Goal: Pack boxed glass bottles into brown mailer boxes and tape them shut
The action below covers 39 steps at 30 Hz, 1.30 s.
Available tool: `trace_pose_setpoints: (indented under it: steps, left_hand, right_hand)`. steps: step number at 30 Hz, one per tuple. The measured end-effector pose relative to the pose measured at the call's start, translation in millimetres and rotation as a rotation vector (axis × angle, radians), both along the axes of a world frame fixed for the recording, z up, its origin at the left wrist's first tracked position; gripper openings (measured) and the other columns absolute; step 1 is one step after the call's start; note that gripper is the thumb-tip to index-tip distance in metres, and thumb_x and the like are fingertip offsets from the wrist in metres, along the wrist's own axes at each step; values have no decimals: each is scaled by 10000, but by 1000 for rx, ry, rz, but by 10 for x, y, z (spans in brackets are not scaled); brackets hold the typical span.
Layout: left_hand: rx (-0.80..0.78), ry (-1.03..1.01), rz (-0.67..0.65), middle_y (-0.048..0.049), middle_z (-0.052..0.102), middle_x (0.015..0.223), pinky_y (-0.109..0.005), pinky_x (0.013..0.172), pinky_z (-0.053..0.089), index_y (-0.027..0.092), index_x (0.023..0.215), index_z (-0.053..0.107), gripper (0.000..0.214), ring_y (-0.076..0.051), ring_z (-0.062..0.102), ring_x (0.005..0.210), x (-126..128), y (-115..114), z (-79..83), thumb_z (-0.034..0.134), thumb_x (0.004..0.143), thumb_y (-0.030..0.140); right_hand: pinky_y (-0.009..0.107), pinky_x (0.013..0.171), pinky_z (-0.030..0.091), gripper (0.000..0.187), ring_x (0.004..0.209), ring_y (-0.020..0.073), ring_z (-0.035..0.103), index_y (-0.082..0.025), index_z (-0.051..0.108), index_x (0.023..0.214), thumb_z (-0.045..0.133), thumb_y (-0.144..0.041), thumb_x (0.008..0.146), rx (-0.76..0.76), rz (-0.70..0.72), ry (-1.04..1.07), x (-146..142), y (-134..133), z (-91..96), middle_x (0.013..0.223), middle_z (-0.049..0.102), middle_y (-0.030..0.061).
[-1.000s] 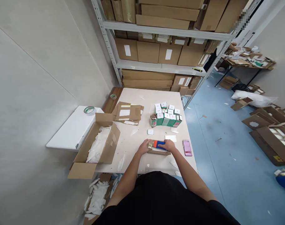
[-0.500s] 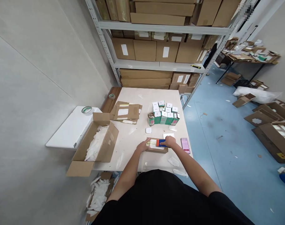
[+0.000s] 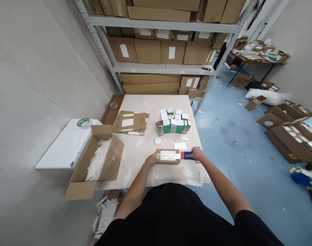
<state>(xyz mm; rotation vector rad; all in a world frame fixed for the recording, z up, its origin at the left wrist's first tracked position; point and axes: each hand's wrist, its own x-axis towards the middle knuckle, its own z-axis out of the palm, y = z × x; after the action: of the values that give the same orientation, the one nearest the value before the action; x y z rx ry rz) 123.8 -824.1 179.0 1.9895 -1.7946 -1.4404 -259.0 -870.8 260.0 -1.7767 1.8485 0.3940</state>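
Note:
A small cardboard box [image 3: 168, 162] lies near the front of the table, with a shiny strip of clear packing tape [image 3: 168, 155] along its top. My left hand [image 3: 152, 158] grips the box's left end, its fingers closed around the corner. In my right hand [image 3: 197, 154] is a blue and orange tape dispenser [image 3: 187, 155], held just past the box's right edge, the tape running from it back over the box. A phone [image 3: 196, 148] lies mostly hidden under my right hand. Behind the box are a white card [image 3: 180, 146] and a small white box [image 3: 157, 140].
Several green and white cartons [image 3: 173, 125] stand together at the table's right. Flattened cardboard [image 3: 134, 122] lies left of them. An open carton [image 3: 117, 160] with white packing paper [image 3: 99, 160] stands at the left edge. Shelving [image 3: 158, 68] with boxes rises behind.
My right hand has drawn the tape dispenser rightward across the box top to beyond its right end, laying out tape. My left hand keeps hold of the left end. The view has shifted slightly.

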Motion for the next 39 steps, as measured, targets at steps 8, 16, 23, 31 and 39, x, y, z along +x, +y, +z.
trace_pose_setpoints:
  steps: [8, 16, 23, 31, 39]
  left_hand:
    - [9, 20, -2, -36, 560, 1557, -340, 1055, 469, 370, 1636, 324, 939, -328, 590, 1358, 8, -19, -117, 772, 811, 384]
    - [-31, 141, 35, -51, 615, 1502, -333, 1053, 477, 343, 1611, 393, 960, -323, 626, 1314, 64, -41, -285, 822, 754, 399]
    - [-55, 228, -43, -69, 542, 1571, -387, 1095, 461, 343, 1632, 348, 960, -343, 582, 1360, 173, -50, -357, 802, 788, 403]
    - [-71, 432, -40, -66, 402, 1668, -424, 1224, 341, 309, 1640, 334, 1010, -341, 432, 1495, 557, -43, -479, 810, 770, 498]
    - [57, 590, 62, -87, 283, 1721, -455, 1218, 347, 301, 1682, 170, 1139, -347, 470, 1451, 1068, 26, -748, 796, 777, 594]
  right_hand:
    - [307, 729, 498, 588, 1030, 312, 718, -192, 766, 962, 814, -706, 680, -1, -43, 47, -138, -31, -55, 1111, 763, 150]
    - [312, 720, 484, 544, 1026, 332, 720, -180, 746, 1003, 783, -652, 736, 1, -156, 159, -498, 82, -29, 1077, 759, 167]
    - [313, 675, 480, 573, 973, 327, 723, -164, 727, 992, 766, -676, 737, 28, -204, 160, -396, 247, -56, 1071, 757, 164]
    - [306, 655, 483, 656, 882, 290, 718, -167, 738, 978, 773, -757, 693, 2, -239, 47, -152, 299, -27, 1011, 766, 145]
    - [262, 592, 406, 561, 787, 243, 720, -192, 721, 819, 698, -753, 800, -42, -150, -78, 615, 295, -1, 826, 760, 87]
